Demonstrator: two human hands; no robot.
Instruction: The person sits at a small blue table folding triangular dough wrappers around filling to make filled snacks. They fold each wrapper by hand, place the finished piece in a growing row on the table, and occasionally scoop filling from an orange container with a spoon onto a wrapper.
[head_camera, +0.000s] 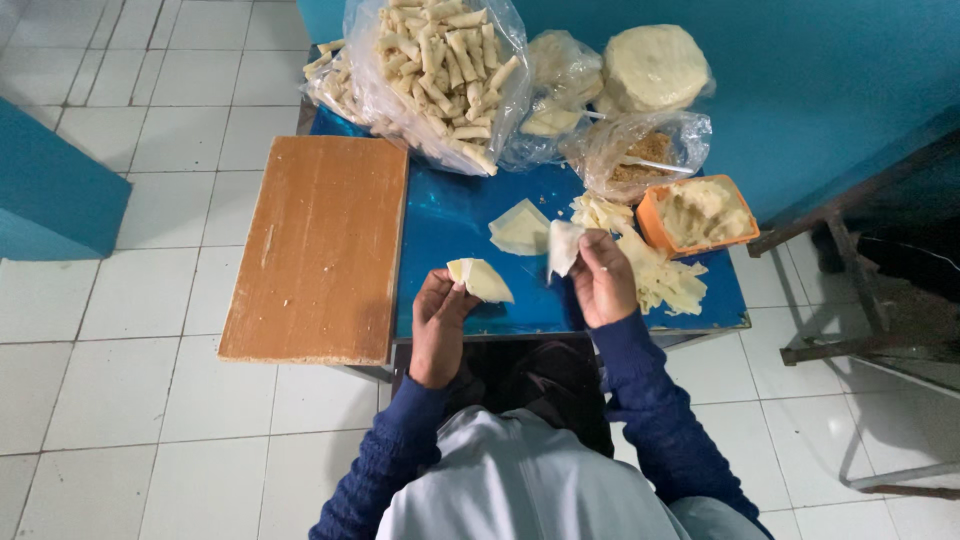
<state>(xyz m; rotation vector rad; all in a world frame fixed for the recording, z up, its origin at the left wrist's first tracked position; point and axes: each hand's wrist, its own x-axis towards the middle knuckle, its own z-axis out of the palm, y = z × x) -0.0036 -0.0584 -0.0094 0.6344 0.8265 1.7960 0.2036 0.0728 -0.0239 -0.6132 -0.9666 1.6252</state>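
Note:
My left hand (438, 318) holds a folded pale pastry triangle (482, 280) above the near edge of the blue table (445, 215). My right hand (603, 280) pinches a white pastry sheet (563, 246) that hangs from its fingers. Another folded wrapper (520, 229) lies on the table between the hands and the bags. A pile of cut wrapper strips (665, 277) lies just right of my right hand. An orange tub of pale filling (698, 213) stands at the table's right side.
A wooden board (320, 245) covers the table's left part. At the back are a clear bag of rolled pastries (440, 70), a bag of round wrappers (650, 65) and a bag of brown crumbs (640, 150). A dark metal frame (860, 290) stands to the right on the tiled floor.

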